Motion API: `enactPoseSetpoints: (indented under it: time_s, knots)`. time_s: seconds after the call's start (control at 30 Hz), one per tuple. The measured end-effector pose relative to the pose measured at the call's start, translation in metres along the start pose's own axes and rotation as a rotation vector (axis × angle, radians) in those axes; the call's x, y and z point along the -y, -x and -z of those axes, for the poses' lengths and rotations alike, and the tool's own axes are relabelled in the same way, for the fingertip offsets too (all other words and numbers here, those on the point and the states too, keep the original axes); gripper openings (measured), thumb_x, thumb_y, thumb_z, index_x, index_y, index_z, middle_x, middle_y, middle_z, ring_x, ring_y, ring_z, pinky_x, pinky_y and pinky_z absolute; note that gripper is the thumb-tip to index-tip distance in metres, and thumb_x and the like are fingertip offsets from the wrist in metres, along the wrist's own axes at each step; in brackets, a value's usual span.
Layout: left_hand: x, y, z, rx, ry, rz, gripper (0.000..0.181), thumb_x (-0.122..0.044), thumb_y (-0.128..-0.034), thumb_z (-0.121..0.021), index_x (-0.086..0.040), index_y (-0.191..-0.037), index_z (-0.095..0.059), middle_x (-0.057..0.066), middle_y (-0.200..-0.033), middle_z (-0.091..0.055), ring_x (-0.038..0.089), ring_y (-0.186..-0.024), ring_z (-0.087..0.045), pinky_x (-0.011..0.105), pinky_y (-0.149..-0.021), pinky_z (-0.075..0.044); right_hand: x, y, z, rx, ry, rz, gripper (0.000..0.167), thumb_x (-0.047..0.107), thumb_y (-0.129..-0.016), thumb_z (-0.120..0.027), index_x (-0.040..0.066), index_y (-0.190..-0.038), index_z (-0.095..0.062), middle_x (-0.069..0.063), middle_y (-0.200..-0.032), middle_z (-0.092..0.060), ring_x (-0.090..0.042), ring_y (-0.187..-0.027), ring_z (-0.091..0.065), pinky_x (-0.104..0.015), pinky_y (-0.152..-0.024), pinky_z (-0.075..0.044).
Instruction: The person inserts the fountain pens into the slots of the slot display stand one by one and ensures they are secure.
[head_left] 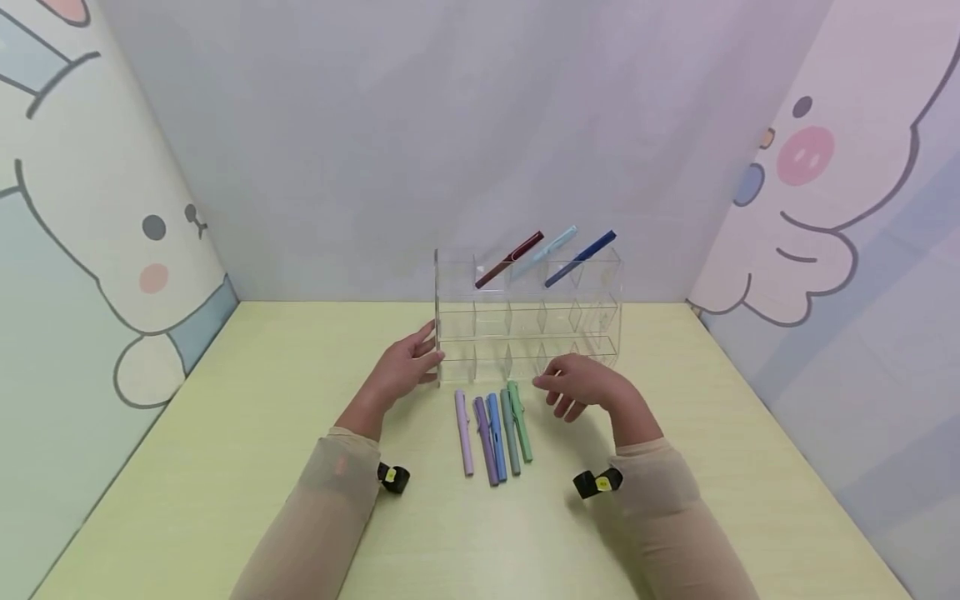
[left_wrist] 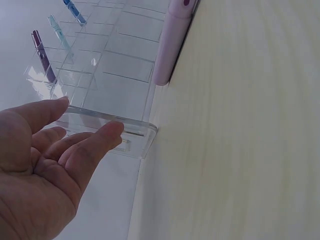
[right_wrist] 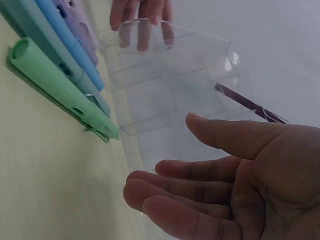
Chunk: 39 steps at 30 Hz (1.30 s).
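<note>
Left hand touches the clear rack with relaxed fingers; right hand hovers, loosely bent, near the green pen.

The rack stands on the table, toward the back, before the wall. Top tier, left to right: first pen in the second slot, second pen in the third, third pen in the fourth; all lean right. Before the rack I count five loose pens on the table, roughly side by side: the leftmost pen a little apart, four close together, the rightmost pen reaching nearest the rack. My left hand touches the rack's left end; my right hand is before its right half, right of the loose pens.
</note>
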<state>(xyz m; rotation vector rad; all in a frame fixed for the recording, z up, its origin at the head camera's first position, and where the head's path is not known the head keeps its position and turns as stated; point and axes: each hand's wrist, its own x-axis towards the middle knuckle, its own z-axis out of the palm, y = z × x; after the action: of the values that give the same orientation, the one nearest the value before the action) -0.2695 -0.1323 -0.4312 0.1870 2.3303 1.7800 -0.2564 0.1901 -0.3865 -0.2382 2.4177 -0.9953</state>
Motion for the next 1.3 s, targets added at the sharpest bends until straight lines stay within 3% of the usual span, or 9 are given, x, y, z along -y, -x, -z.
enactPoseSetpoints:
  time_s: [0.27,0.5,0.7,0.83,1.0,1.13,1.3]
  knots:
    - [0.001,0.000,-0.001,0.011,0.013,-0.010,0.066,-0.025,-0.0998,-0.060,-0.038,-0.155,-0.025,0.006,-0.156,-0.037,0.027,-0.129,-0.055,0.035,-0.091,-0.058,0.001,-0.021,-0.039,-0.050,0.206,-0.038,0.029,0.035,-0.096,-0.064,0.007,-0.093,-0.063,-0.009,-0.075,-0.067,-0.022,-0.059,-0.067,-0.033,-0.054,-0.058]
    - [0.002,-0.002,-0.002,0.012,0.009,-0.027,0.067,-0.026,-0.0996,-0.060,-0.040,-0.154,-0.025,0.006,-0.157,-0.037,0.027,-0.129,-0.055,0.035,-0.092,-0.058,0.004,-0.022,-0.046,-0.089,0.403,-0.009,0.031,0.036,-0.092,-0.069,0.010,-0.075,-0.062,-0.003,-0.054,-0.056,-0.016,-0.047,-0.052,-0.029,-0.046,-0.044]
    - [0.001,-0.001,-0.001,0.012,0.013,-0.012,0.067,-0.027,-0.0994,-0.060,-0.041,-0.154,-0.024,0.005,-0.157,-0.036,0.027,-0.129,-0.055,0.035,-0.093,-0.057,0.006,-0.015,-0.040,-0.125,0.485,-0.010,0.017,0.026,-0.091,-0.067,0.014,-0.082,-0.060,0.000,-0.066,-0.057,-0.015,-0.054,-0.053,-0.028,-0.048,-0.041]
    - [0.001,0.001,0.000,0.010,0.011,-0.005,0.067,-0.027,-0.0996,-0.060,-0.041,-0.154,-0.024,0.004,-0.157,-0.037,0.027,-0.129,-0.055,0.035,-0.092,-0.058,0.005,-0.010,-0.029,-0.127,0.447,0.033,0.013,0.024,-0.091,-0.067,0.014,-0.087,-0.061,-0.001,-0.078,-0.060,-0.017,-0.062,-0.055,-0.029,-0.052,-0.044]
    - [0.001,0.000,0.000,0.008,0.015,-0.010,0.066,-0.027,-0.0994,-0.060,-0.041,-0.154,-0.025,0.003,-0.156,-0.038,0.026,-0.129,-0.055,0.035,-0.092,-0.058,0.006,-0.003,-0.012,-0.067,0.304,0.127,0.014,0.022,-0.092,-0.069,0.013,-0.100,-0.061,-0.003,-0.085,-0.064,-0.019,-0.069,-0.061,-0.032,-0.059,-0.054]
    - [0.001,0.001,0.000,0.009,0.013,-0.005,0.067,-0.029,-0.0991,-0.061,-0.041,-0.154,-0.024,0.004,-0.157,-0.037,0.027,-0.129,-0.054,0.035,-0.093,-0.058,0.005,-0.001,-0.003,-0.020,0.167,0.209,0.032,0.017,-0.095,-0.066,0.011,-0.124,-0.054,-0.008,-0.095,-0.067,-0.020,-0.074,-0.066,-0.035,-0.064,-0.060]
    - [0.002,-0.001,0.001,0.014,0.014,0.008,0.068,-0.028,-0.1000,-0.059,-0.039,-0.155,-0.021,0.004,-0.158,-0.035,0.028,-0.131,-0.053,0.037,-0.094,-0.057,0.003,0.000,0.004,-0.047,-0.007,0.287,0.061,0.013,-0.095,-0.065,0.015,-0.148,-0.035,-0.016,-0.109,-0.063,-0.021,-0.078,-0.070,-0.036,-0.066,-0.063]
